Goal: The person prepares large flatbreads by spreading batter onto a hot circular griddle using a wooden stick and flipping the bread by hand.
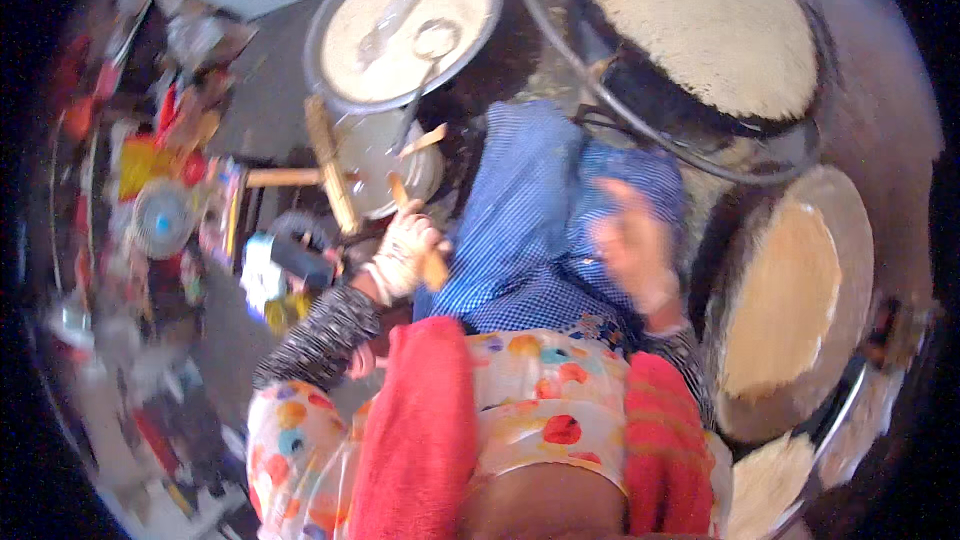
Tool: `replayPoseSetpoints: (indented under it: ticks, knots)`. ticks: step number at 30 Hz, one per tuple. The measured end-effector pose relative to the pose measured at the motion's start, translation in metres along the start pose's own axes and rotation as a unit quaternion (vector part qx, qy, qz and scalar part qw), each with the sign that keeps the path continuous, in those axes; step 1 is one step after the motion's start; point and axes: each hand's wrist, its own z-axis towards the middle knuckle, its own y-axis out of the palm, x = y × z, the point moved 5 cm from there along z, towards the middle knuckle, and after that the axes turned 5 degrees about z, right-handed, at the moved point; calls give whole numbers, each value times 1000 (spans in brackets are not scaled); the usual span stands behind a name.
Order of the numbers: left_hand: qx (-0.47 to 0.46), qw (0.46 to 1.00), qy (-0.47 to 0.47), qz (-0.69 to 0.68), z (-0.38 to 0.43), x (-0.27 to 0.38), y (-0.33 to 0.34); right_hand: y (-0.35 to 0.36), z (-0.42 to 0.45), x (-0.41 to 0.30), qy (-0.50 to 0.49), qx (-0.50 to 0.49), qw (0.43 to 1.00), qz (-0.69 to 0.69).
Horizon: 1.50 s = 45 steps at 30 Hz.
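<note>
My left hand (409,247) is closed around a flat wooden stick (435,271), which sticks out at both ends of the fist. Just beyond it is a pale round container (431,176) with what looks like clear liquid inside. A second wooden piece (424,141) leans across its rim. My right hand (634,240) is blurred over my right thigh, fingers apart, nothing visible in it. Ahead, a metal basin (313,52) holds cream-coloured batter (375,79), with a ladle (436,39) and a translucent elongated object (390,26) in it.
A large dark round griddle (637,90) at upper right bears a pale layer (697,22). At right lies a round plate (840,300) with a tan sheet (787,300). Pale sheets (772,476) lie lower right. A wooden billet (330,165) and small fan (163,217) are at left.
</note>
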Motion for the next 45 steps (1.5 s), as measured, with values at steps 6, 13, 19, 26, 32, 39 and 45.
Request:
replayPoseSetpoints:
  ticks: [6,13,19,26,32,39,45]
  knots:
    - [96,991,44,-85,117,65,-23,36,11,-65,-163,32,986,-34]
    - [-60,968,243,-15,120,121,-24,-101,-146,13,-17,-13,939,-344]
    - [68,904,423,14,325,190,-30,-75,-206,98,64,320,938,-119]
    - [-37,899,430,76,526,258,94,-82,-109,89,127,409,801,418]
    - [25,936,342,85,619,100,67,-144,21,67,107,248,876,400]
    - [85,972,178,130,526,-124,1,-88,141,58,5,141,970,198]
    - [116,962,248,15,466,14,-3,-55,1,110,71,278,958,-1]
